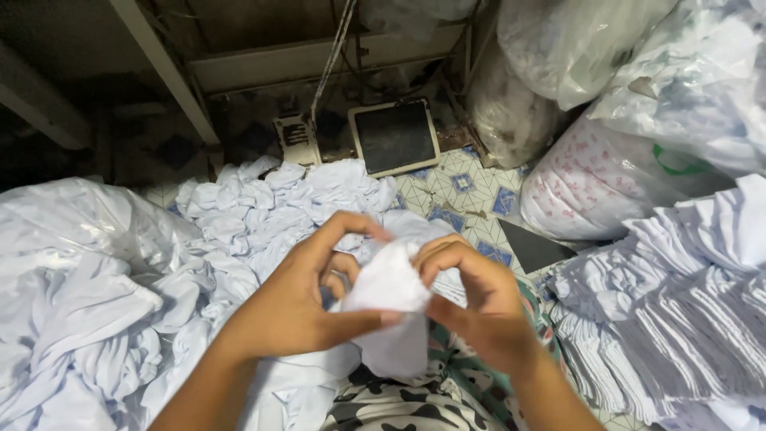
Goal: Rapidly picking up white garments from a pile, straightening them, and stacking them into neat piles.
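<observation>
Both hands are up over the lap, left hand (299,299) and right hand (479,307) curled tight around a small white cloth piece (389,299), fingers pinching its top as if turning it. Next, I'd judge, calls for a steady pull between the thumbs. Beyond lie the loose pile (271,203), right-hand stack (686,319), bags (606,183).

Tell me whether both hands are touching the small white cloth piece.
Touching. The head view shows the left hand and right hand both pinching the white cloth piece between thumb and fingers.
</observation>
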